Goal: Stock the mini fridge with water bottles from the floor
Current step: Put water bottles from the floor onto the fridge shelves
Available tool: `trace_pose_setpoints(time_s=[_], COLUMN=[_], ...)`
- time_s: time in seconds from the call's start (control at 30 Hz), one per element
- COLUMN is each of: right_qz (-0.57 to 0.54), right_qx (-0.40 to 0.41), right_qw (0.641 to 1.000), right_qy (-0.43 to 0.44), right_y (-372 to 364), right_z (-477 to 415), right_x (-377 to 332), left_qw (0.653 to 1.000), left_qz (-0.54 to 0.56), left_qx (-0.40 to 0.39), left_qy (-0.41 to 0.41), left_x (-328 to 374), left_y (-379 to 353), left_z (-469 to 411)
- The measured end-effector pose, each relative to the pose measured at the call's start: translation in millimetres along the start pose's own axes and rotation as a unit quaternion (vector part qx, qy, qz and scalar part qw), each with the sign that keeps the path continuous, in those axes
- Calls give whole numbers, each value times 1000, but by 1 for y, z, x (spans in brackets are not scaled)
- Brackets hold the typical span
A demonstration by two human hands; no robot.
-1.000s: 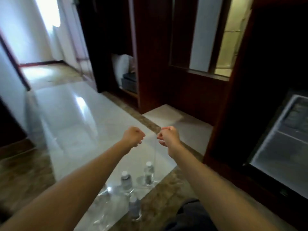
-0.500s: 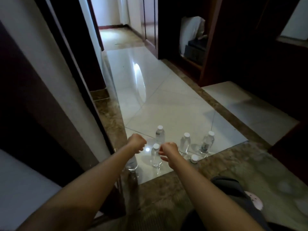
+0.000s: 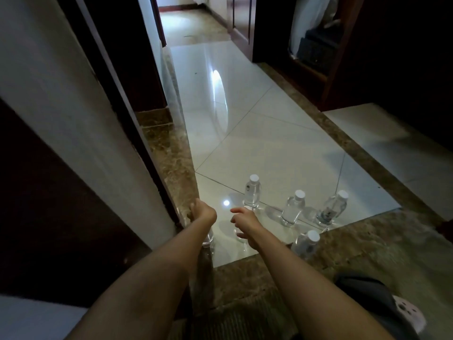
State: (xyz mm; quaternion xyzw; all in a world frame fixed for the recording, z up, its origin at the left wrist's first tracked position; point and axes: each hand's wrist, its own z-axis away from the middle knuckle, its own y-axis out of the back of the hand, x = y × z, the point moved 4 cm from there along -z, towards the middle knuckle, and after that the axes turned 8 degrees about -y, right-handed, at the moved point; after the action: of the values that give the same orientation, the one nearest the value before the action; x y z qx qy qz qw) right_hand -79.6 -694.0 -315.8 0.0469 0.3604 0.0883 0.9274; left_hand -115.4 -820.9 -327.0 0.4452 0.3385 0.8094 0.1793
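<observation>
Several clear water bottles with white caps stand on the glossy white floor tiles: one at the back [image 3: 252, 192], two to the right [image 3: 293, 208] [image 3: 332, 209] and one nearer me [image 3: 306, 244]. My left hand [image 3: 202, 212] hangs over the top of another bottle [image 3: 208, 238] by the door frame; its fingers are hidden, so its grip is unclear. My right hand [image 3: 242, 222] is spread, fingers apart, over a bottle it mostly covers. The mini fridge is out of view.
A white wall and dark door frame [image 3: 137, 133] stand close on the left. Dark wooden cabinets [image 3: 367, 57] line the right. Brown marble strips [image 3: 176, 168] border the tiles. My knee in dark cloth [image 3: 367, 298] is at the lower right.
My view swung left from the fridge and down onto the bottles. Both hands dropped toward the floor, and the right hand went from a fist to spread fingers.
</observation>
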Motion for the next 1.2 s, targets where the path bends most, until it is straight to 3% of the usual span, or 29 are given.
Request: trace_pose_setpoints(time_s=[0.23,0.33,0.47,0.7,0.93,1.2], right_qz=[18,9,-2,-9,-5,-12], right_qx=[-37,-32,-17,29,68,60], right_qw=[999,999,1000,998,996,998], right_qy=[-29,-24,-23,-54,-59,28], right_y=[0,0,2,29,70,115], right_z=[-26,-32,-35,-34,-8,70], right_x=[21,21,24,47,56,23], left_qw=[995,991,977,978,987,952], left_qz=[-96,-124,-165,-143,-62,-61], left_qx=[-40,-21,-56,-65,-80,-60], left_qy=[-12,-53,-121,-135,-126,-293], left_x=[-22,-23,-27,-26,22,126], left_y=[-19,-22,-31,-36,-28,-2], left_z=[-17,-12,-5,10,43,120])
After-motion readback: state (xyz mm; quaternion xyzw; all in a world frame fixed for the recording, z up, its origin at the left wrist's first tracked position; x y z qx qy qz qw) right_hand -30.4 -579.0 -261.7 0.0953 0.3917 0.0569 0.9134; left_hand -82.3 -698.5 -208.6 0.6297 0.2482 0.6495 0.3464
